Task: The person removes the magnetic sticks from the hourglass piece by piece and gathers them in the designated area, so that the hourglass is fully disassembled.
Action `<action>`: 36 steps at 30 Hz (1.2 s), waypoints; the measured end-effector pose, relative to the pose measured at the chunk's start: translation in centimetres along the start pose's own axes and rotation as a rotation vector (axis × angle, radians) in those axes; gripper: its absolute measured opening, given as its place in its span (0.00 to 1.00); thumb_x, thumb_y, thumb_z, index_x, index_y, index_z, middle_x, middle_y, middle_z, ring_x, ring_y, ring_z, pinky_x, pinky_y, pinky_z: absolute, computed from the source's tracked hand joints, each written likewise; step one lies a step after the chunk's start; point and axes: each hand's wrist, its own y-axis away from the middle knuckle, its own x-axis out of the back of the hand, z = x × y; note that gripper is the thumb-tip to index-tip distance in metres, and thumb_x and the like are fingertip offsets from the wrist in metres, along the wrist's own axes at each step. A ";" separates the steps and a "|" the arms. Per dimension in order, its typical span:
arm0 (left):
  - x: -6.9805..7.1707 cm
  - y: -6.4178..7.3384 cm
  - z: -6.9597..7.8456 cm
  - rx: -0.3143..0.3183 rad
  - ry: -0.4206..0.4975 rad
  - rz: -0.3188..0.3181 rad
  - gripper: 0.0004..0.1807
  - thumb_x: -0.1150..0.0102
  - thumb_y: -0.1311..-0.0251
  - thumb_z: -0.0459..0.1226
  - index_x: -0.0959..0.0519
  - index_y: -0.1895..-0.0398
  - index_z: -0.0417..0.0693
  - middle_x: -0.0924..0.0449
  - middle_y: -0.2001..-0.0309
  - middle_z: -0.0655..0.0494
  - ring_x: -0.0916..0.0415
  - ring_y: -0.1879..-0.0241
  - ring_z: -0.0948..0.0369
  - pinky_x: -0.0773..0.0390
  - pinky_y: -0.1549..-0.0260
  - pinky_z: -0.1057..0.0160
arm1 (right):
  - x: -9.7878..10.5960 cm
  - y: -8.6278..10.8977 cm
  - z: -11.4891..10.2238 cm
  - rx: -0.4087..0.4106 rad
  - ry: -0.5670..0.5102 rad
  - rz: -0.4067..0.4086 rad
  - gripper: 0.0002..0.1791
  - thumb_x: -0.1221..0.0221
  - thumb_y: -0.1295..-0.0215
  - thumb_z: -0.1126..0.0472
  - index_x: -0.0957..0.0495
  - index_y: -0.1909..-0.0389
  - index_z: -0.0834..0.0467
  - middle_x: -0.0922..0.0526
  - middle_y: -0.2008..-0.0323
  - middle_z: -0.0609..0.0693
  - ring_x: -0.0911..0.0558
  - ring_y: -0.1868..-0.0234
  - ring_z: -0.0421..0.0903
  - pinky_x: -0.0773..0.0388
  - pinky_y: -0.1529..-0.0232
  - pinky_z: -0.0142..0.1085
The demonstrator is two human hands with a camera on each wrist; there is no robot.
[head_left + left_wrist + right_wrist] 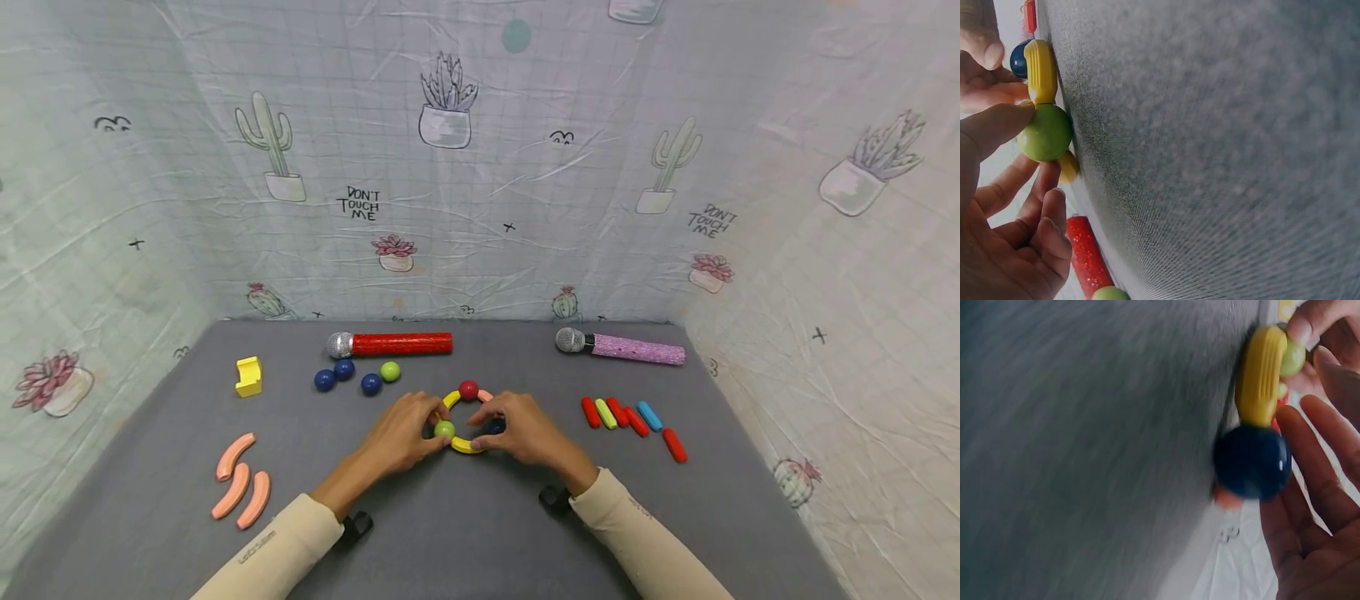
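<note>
A ring of curved pieces and balls lies on the grey table between both hands. My left hand (405,429) pinches its green ball (1046,132) between thumb and fingertips. A yellow curved piece (1042,70) runs from that ball along the near side to the dark blue ball (1252,461). My right hand (521,429) is around the blue ball, with loosely bent fingers beside it and the thumb apart from it. On the far side, a red ball (468,390) sits between another yellow curved piece (452,399) and a pink curved piece (485,396).
Blue balls (371,384) and a loose green ball (390,372) lie before a red toy microphone (401,344). Left are a yellow block (249,377) and pink curved pieces (231,492). Right are short coloured sticks (636,421) and a purple microphone (637,349). A printed cloth stands behind.
</note>
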 end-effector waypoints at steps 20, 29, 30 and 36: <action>0.3 -0.9 -0.7 -0.067 -0.173 0.076 0.16 0.22 0.40 0.38 0.15 0.50 0.48 0.26 0.62 0.57 0.29 0.64 0.60 0.26 0.62 0.58 | -1.3 -0.9 -1.0 0.101 0.102 -0.113 0.11 0.21 0.43 0.59 0.08 0.58 0.51 0.08 0.62 0.41 0.13 0.58 0.35 0.17 0.49 0.33; 1.0 -2.8 -1.5 -0.068 -0.186 0.060 0.16 0.26 0.40 0.33 0.14 0.49 0.48 0.22 0.59 0.53 0.26 0.61 0.57 0.22 0.59 0.54 | -0.4 0.3 -0.7 0.150 0.209 -0.126 0.11 0.20 0.44 0.55 0.07 0.60 0.48 0.09 0.62 0.37 0.18 0.54 0.38 0.24 0.40 0.41; 1.1 -3.1 -1.7 -0.069 -0.189 0.064 0.16 0.26 0.41 0.32 0.14 0.49 0.49 0.22 0.58 0.52 0.25 0.61 0.56 0.21 0.59 0.53 | -0.4 0.5 -0.7 0.154 0.213 -0.126 0.11 0.20 0.44 0.56 0.07 0.60 0.47 0.09 0.62 0.36 0.18 0.54 0.38 0.24 0.40 0.41; 1.0 -4.9 -2.6 -0.072 -0.206 0.075 0.16 0.30 0.40 0.27 0.13 0.51 0.49 0.21 0.56 0.50 0.22 0.57 0.52 0.19 0.57 0.51 | -0.5 1.0 -0.8 0.160 0.184 -0.134 0.12 0.20 0.44 0.56 0.07 0.58 0.48 0.09 0.58 0.37 0.18 0.49 0.38 0.22 0.39 0.40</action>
